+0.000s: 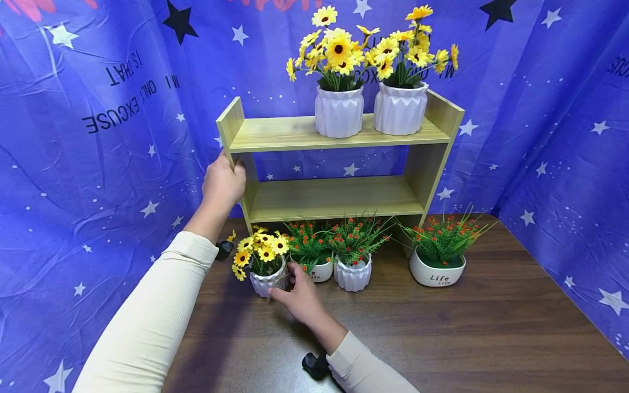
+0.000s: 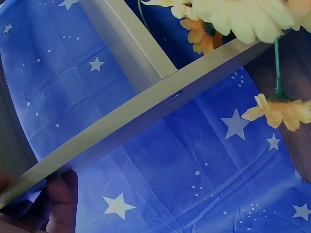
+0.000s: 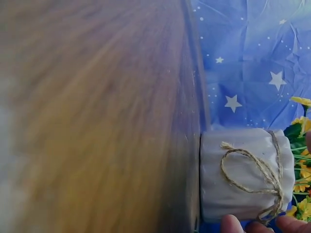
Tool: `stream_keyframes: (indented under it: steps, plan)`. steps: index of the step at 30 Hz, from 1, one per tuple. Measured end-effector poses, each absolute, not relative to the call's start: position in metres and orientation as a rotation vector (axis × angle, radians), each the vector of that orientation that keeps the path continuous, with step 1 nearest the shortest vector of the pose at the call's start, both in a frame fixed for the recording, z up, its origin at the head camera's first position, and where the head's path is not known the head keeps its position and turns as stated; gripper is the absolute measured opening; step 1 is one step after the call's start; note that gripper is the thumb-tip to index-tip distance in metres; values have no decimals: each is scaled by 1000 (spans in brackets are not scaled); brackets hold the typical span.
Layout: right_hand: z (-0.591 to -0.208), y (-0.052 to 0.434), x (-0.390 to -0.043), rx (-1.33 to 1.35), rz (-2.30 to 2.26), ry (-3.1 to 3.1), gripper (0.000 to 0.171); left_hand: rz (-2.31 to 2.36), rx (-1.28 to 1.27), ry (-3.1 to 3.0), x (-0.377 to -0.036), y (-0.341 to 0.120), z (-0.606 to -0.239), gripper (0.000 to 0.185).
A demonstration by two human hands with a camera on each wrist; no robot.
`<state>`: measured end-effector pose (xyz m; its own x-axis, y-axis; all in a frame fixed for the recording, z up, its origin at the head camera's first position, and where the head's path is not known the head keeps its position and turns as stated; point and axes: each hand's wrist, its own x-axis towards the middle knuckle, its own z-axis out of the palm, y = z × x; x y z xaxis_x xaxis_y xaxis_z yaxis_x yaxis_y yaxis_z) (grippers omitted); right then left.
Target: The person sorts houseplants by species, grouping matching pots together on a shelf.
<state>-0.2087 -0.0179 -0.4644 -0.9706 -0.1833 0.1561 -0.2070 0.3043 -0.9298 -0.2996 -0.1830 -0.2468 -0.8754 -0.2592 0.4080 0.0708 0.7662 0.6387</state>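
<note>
My left hand (image 1: pixel 223 183) grips the left side panel of a light wooden shelf (image 1: pixel 339 196); in the left wrist view its fingers (image 2: pixel 62 194) curl around the panel's edge. Low in front of the shelf, my right hand (image 1: pixel 302 297) holds a white fluted pot (image 1: pixel 265 283) of yellow flowers (image 1: pixel 265 248) by its right side, thumb toward the front. In the right wrist view this pot stands on the table, a twine bow (image 3: pixel 252 177) around it and fingertips (image 3: pixel 232 224) right at its side.
Two white pots (image 1: pixel 339 112) of yellow flowers stand on the top shelf board. Red-flowered plants in an oval pot (image 1: pixel 321 271), a fluted pot (image 1: pixel 352 275) and another oval pot (image 1: pixel 437 272) line the wooden table (image 1: pixel 442 338). A blue star-patterned curtain (image 1: pixel 147 180) surrounds it.
</note>
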Motion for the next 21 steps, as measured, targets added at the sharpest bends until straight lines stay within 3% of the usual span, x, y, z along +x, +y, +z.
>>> stream_keyframes:
  steps: [21]
  plan:
    - [-469,-42,-223,260,1742,-2469,80,-916,143,-2496,-299,-184,-246,33]
